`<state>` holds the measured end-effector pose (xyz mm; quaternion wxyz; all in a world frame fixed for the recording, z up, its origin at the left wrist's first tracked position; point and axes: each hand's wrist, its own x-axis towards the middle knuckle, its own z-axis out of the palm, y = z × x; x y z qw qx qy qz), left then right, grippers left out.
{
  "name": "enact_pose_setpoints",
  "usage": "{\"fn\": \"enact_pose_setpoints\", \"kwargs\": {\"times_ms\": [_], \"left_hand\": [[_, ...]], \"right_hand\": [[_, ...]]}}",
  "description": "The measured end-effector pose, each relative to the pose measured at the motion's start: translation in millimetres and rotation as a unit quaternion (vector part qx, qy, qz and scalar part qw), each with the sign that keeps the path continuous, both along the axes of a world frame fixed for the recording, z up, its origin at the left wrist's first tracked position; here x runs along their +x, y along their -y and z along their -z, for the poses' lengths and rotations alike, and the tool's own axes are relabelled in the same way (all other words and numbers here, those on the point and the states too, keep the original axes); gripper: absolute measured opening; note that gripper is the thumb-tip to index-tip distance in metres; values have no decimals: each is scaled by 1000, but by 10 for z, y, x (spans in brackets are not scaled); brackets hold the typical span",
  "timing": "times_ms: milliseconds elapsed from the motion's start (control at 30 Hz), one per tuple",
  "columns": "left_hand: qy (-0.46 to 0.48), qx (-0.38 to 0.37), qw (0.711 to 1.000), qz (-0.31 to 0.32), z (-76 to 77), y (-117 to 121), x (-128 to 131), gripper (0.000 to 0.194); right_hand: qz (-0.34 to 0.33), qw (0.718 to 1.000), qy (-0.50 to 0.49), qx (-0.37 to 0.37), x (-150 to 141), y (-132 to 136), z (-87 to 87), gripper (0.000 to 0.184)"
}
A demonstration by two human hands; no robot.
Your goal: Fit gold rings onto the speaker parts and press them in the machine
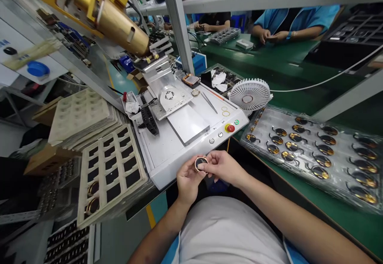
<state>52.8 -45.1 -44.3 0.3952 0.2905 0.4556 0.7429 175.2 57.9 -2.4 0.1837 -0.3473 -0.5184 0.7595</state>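
Note:
Just off the machine's front edge, my left hand (188, 177) grips a small round watch case (201, 162) with a gold rim and a dark face. The fingers of my right hand (223, 167) are closed on the same piece from the right, the thumb pressed over its face. Beyond both hands lies the white machine bed (161, 156), carrying a metal fixture plate (176, 96) with a round seat. A gold cylindrical press head (122, 28) hangs over it. Tweezers (209, 102) and thin yellow rings (225, 113) rest on the bed's right side.
At left, a cream tray (100, 188) holds a few round cases in its pockets. To the right, a clear plastic tray (305, 172) bears several round parts with dark tails. A white fan (249, 96) and red button (230, 128) are nearby. Co-workers sit across the green bench (287, 68).

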Motion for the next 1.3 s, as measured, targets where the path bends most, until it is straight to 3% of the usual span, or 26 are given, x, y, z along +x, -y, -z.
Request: {"fn": "enact_pose_setpoints", "kwargs": {"times_ms": [67,167,333,500,667,733,1067,1300], "left_hand": [[36,-12,999,-7,-63,-12,6,42],[28,-29,999,35,-166,-8,-17,44],[-94,-23,994,52,-209,11,-61,86],[-227,-25,974,4,-149,31,-64,91],[-333,-27,942,-17,-171,35,-27,93],[-358,-28,933,-20,-184,20,-7,92],[-408,-20,912,-34,-197,14,37,82],[-414,-31,909,-42,-189,37,33,79]], "right_hand": [[36,999,28,25,-62,-251,-47,51],[158,985,45,56,-174,-659,-107,40],[196,975,37,97,-306,-978,-140,36],[173,977,8,123,-128,-734,-247,44],[-18,995,15,97,177,-286,-322,41],[-56,993,36,102,245,-153,-309,35],[-30,970,100,220,271,-12,-220,25],[-37,969,112,219,270,-26,-209,25]]}}
